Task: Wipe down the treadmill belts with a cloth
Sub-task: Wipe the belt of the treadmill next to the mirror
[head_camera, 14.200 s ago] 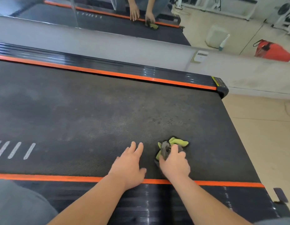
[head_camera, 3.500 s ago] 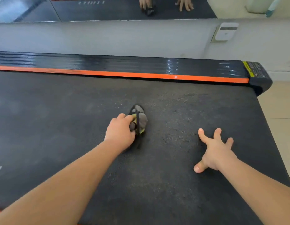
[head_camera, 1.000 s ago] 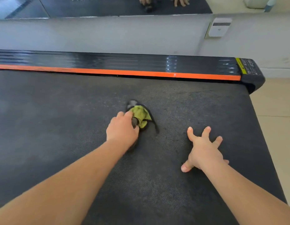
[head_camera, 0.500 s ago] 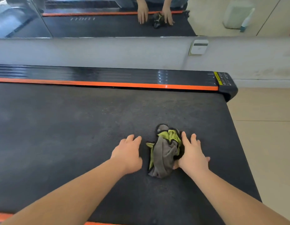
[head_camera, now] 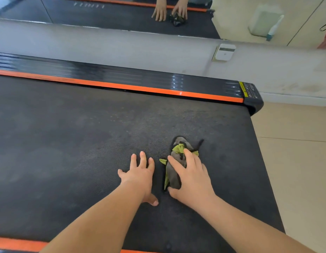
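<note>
Near the rear end of the treadmill belt (head_camera: 76, 143), the bunched grey-and-green cloth (head_camera: 171, 178) lay on the dark surface with the right hand (head_camera: 192, 179) spread over it. Its fingers were fairly straight and apart across the top and the thumb was set against the cloth's near end, pressing rather than gripping as far as could be told. Just beside it, not touching the cloth, the left hand (head_camera: 140, 178) rested flat on the belt, fingers splayed and holding nothing, apparently as a brace. Pale dusty patches showed on the belt between the cloth and the far orange-edged side rail (head_camera: 122, 79), so the step in hand looked like a pushing stroke across that stretch. To do it well, the weight probably needed to go through the palm, so that the wad made full contact instead of skating on a few folds. Straight, overlapping passes from near rail to far would likely leave fewer stripes than small circles. The cloth was crumpled, with a dark edge trailing loose on its far right side, and opening it to a flatter, cleaner face would likely have covered more belt per pass. Care was due near the belt's end, where the tiled floor (head_camera: 295, 161) began and the cloth could slip off.
</note>
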### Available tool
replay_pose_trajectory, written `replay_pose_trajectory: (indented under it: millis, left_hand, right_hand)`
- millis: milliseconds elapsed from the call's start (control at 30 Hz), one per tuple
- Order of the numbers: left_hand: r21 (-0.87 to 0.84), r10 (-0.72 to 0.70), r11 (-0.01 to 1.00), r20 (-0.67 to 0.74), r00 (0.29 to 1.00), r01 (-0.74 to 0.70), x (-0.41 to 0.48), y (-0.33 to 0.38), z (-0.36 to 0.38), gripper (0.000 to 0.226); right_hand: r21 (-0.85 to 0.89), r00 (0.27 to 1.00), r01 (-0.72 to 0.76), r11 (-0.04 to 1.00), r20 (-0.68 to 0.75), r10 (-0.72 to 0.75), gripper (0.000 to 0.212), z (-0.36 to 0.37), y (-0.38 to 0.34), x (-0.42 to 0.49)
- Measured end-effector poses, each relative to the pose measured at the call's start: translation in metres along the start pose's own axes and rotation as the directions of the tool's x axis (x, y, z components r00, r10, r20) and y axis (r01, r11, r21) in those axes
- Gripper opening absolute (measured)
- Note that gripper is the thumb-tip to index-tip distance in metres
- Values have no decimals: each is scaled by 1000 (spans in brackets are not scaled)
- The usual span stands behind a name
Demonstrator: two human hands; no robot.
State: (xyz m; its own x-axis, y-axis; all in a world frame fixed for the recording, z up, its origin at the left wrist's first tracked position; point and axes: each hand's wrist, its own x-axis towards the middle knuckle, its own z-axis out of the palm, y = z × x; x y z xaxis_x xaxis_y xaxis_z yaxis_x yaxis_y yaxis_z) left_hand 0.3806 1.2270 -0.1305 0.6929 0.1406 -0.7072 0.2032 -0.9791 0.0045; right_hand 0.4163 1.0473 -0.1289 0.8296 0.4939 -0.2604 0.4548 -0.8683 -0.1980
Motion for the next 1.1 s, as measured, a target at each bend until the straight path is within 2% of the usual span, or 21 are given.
replay_pose_trajectory:
  millis: [133, 167, 200, 267, 333, 367, 433, 500, 567, 633, 667, 700, 733, 800, 867, 933, 1000, 1033, 1100]
  left_hand:
    - [15, 2, 1000, 20, 1000, -2, 5, 3, -2, 146]
    - [18, 3, 1000, 24, 1000, -4, 5, 4, -1, 147]
    - [22, 4, 1000, 25, 1000, -5, 5, 4, 0, 147]
    - [22, 3, 1000, 28, 1000, -3, 6, 3, 2, 147]
    - [16, 5, 1000, 29, 1000, -5, 7, 2, 2, 147]
    - [13, 6, 1000, 29, 1000, -6, 7, 2, 1, 147]
    - [-1, 6, 1000, 31, 1000, -6, 8, 2, 0, 147]
    - [-6, 5, 1000, 24, 1000, -5, 8, 2, 1, 147]
    - [-6, 5, 1000, 5, 1000, -5, 6, 1, 3, 148]
    - [-4, 12, 1000, -2, 1000, -12, 5, 0, 3, 148]
    - [-3, 13, 1000, -3, 1000, -13, 5, 0, 4, 148]
    - [-2, 13, 1000, -3, 1000, -13, 4, -1, 4, 148]
    - [0, 16, 1000, -4, 1000, -16, 5, -1, 3, 147]
    - [-6, 22, 1000, -3, 1000, -22, 5, -1, 3, 146]
    - [-18, 25, 1000, 4, 1000, -25, 5, 0, 3, 146]
    - [-18, 23, 1000, -3, 1000, -23, 6, 0, 5, 146]
    - [-24, 19, 1000, 2, 1000, -19, 6, 0, 3, 146]
    - [-31, 17, 999, 4, 1000, -17, 5, 0, 3, 146]
    - [-34, 16, 999, -5, 1000, -16, 6, 0, 3, 146]
  right_hand:
    - [-135, 968, 209, 969, -112, -224, 66, -3, 46, 33]
    - [-187, 959, 231, 955, -123, -256, 63, -5, 61, 41]
    - [-220, 962, 188, 957, -155, -225, 61, -9, 75, 50]
    - [-196, 964, -60, 979, -267, 6, 58, -16, 100, 67]
    - [12, 882, -368, 930, -311, 354, 58, -25, 113, 80]
    - [129, 830, -458, 879, -293, 475, 59, -28, 111, 86]
    - [258, 770, -522, 813, -267, 579, 56, -26, 84, 90]
    - [278, 789, -456, 845, -313, 529, 49, -12, 38, 80]
    - [172, 899, -211, 962, -351, 260, 43, 7, -6, 56]
    - [66, 969, 84, 994, -240, -66, 47, 19, -21, 33]
    - [37, 967, 190, 981, -180, -181, 51, 15, -11, 32]
    - [-10, 964, 230, 973, -134, -230, 54, 7, 3, 38]
    - [-71, 972, 202, 977, -109, -209, 56, -2, 19, 48]
    - [-99, 991, -4, 995, -133, -9, 50, -19, 51, 77]
    - [33, 950, -270, 962, -155, 271, 43, -32, 68, 104]
    - [107, 893, -381, 918, -213, 396, 45, -28, 58, 118]
    - [143, 866, -383, 913, -287, 409, 47, -14, 23, 113]
    - [132, 881, -312, 941, -330, 338, 48, -3, 6, 104]
    - [75, 923, -73, 994, -372, 96, 53, 21, -17, 77]
